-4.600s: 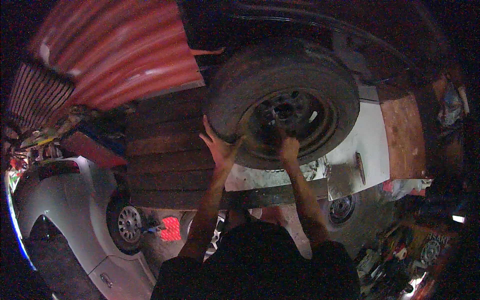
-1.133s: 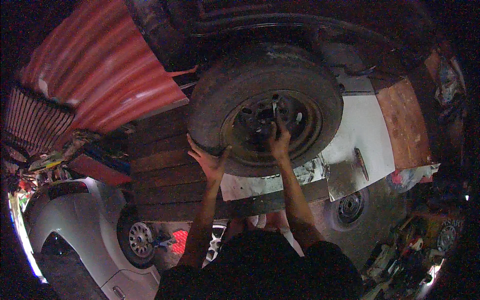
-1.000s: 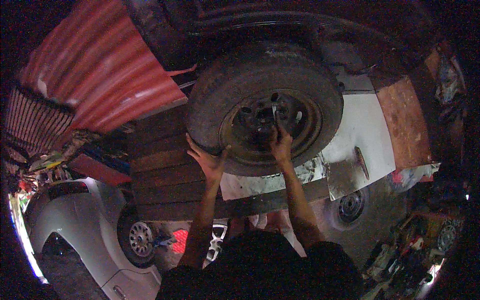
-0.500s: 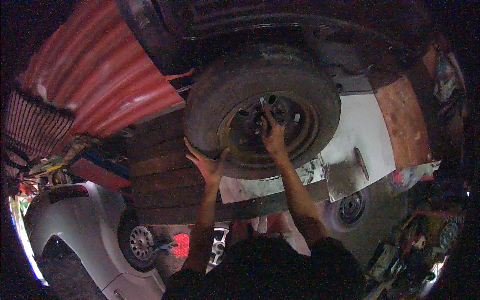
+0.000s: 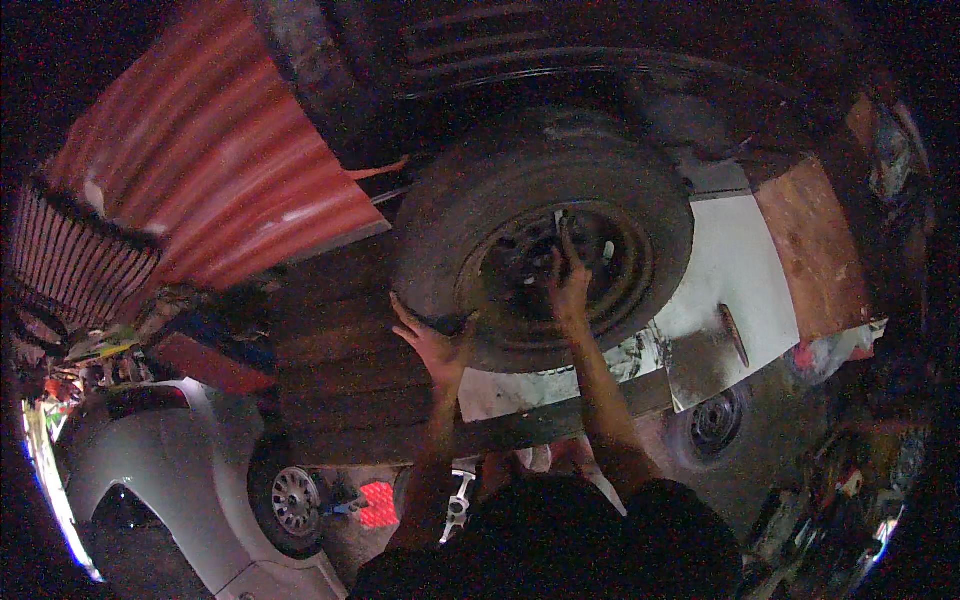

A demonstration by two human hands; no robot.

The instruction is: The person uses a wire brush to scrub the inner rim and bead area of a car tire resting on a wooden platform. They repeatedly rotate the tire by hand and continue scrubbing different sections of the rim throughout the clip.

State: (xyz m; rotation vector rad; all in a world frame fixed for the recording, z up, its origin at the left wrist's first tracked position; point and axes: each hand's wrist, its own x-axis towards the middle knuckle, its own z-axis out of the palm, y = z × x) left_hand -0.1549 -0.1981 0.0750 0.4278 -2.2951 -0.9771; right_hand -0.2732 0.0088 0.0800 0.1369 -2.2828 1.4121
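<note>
One car tire [image 5: 540, 165], mid-frame & a bit above ctr, mounted on a dark steel rim [image 5: 628, 292] w/ its open side facing the cam. L hand [image 5: 435, 348] is at the tire's lower-left edge, fingers & thumb spread wide, looks like it's touching the rubber. R hand [image 5: 570, 287] reaches into the rim near the hub, index finger stretched up toward a small shiny bit by the middle. Too dark tbh, can't tell if that hand's holding anything.

Next to the tire, lower right, there's a white panel [image 5: 752, 262] w/ dark smudges & a slim dark piece [image 5: 733, 335] on it, then a brown board [image 5: 815, 250] at far right. Dark wood planks [image 5: 340, 375] left of the L hand. Another wheel [image 5: 715, 422] sits on the floor, lower right. Lower left: silver car [image 5: 190, 465] w/ a multi-hole wheel [image 5: 294, 502], & a red textured piece [image 5: 378, 504] nearby. Red corrugated sheet [image 5: 225, 145] fills the upper left.
</note>
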